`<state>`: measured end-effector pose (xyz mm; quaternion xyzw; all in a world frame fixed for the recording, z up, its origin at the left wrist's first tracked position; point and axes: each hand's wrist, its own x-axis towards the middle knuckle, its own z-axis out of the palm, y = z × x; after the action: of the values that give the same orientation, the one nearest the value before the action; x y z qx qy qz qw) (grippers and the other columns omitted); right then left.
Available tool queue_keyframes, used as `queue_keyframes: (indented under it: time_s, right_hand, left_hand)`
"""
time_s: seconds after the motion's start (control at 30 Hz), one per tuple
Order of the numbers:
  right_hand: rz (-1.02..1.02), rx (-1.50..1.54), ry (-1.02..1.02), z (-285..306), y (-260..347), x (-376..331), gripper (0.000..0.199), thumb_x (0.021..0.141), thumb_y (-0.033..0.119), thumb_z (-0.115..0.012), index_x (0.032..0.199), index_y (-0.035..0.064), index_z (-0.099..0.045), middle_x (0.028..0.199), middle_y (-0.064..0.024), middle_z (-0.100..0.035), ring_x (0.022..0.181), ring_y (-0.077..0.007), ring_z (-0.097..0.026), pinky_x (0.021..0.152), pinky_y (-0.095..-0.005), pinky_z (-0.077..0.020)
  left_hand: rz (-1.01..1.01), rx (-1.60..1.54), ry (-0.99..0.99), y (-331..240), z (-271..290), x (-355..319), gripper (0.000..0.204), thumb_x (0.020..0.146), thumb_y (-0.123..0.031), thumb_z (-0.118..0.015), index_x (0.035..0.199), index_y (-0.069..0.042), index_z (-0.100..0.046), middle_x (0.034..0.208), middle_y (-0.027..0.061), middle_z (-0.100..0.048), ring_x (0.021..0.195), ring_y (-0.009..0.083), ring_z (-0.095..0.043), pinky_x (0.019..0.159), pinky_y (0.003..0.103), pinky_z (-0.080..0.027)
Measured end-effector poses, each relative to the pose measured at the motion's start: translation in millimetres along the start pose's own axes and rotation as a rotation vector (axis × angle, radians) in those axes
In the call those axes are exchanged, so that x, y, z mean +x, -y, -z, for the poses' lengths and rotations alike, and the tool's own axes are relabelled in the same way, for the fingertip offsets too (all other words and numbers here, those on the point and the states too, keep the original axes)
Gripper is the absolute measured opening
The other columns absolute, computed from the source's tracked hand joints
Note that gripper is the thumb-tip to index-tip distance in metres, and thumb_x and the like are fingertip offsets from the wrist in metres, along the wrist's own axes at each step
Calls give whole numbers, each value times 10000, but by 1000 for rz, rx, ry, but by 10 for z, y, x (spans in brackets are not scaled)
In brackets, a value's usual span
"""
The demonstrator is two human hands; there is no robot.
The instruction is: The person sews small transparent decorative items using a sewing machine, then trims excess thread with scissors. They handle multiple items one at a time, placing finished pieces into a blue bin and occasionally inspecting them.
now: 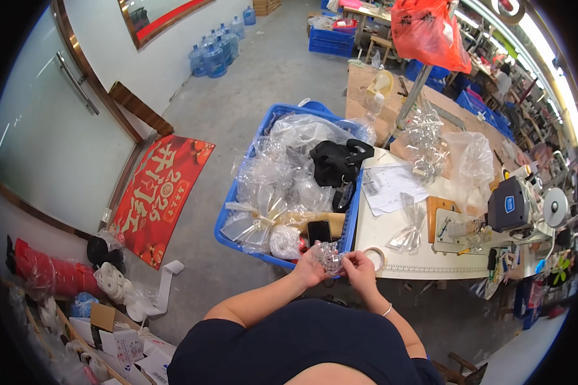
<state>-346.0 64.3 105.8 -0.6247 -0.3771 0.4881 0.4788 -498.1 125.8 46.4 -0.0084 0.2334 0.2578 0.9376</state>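
Note:
Close in front of me, my left hand (pixel 310 268) cups a crumpled, glittering clear bundle (pixel 329 258), which looks like thin plastic; its exact kind is too small to make out. At the bundle's right edge, my right hand (pixel 360 268) has its fingers pinched together on it. Both hands are over the near rim of a blue plastic crate (pixel 228 215). Inside the crate lie clear plastic bags (pixel 263 173), a black bag (pixel 334 163), a dark phone (pixel 319 231) and a white bundled roll (pixel 285 242).
To the right, a white sewing table (pixel 372 224) carries a sewing machine (pixel 510 205), paper sheets (pixel 392 187), a tape roll (pixel 375 258) and a clear bag (pixel 408 224). A red plastic bag (pixel 427 35) hangs above. A red mat (pixel 167 196) lies left, by the door.

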Motion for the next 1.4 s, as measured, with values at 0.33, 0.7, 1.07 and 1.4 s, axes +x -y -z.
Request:
queue_keyframes:
  time_s: [0.33,0.7,1.07,1.4]
  right_hand:
    - [-230,83,111,-242,-413,62,157,921,132,-577,964,-19,-570,862,-105,-633,746,-153,-658,633,-248,-535]
    - [-877,-813,73,516,-2602,-2708,317,885,261,-546,918,-45,-620,795,-142,-664,755,-252,-642,707,-358,-508]
    - [-1024,-384,-581,-561,-2958,-3241,280,851,229,-533,865,-27,-645,816,-158,-668,784,-290,-643,721,-380,-513]
    - [-1103,-84,-731,-1356,-3342,-3712,256,820,201,-521,817,-10,-667,835,-172,-671,810,-325,-645,733,-401,-518]
  left_hand:
    - [-431,426,-233,-542,67,-8,616,820,24,-642,1346,-41,-327,1207,142,-551,968,203,-623,816,341,-528]
    - [-1146,1998,-276,-1598,124,153,747,781,-110,-661,1383,63,-253,1370,277,-341,1295,427,-305,1090,453,-252]
    - [601,1486,393,-925,466,-194,294,905,-132,-599,1176,-19,-595,1028,125,-652,953,189,-637,810,301,-491]
    - [868,1686,244,-167,443,379,321,893,-217,-604,1146,-21,-613,1007,125,-660,943,193,-641,817,307,-489]
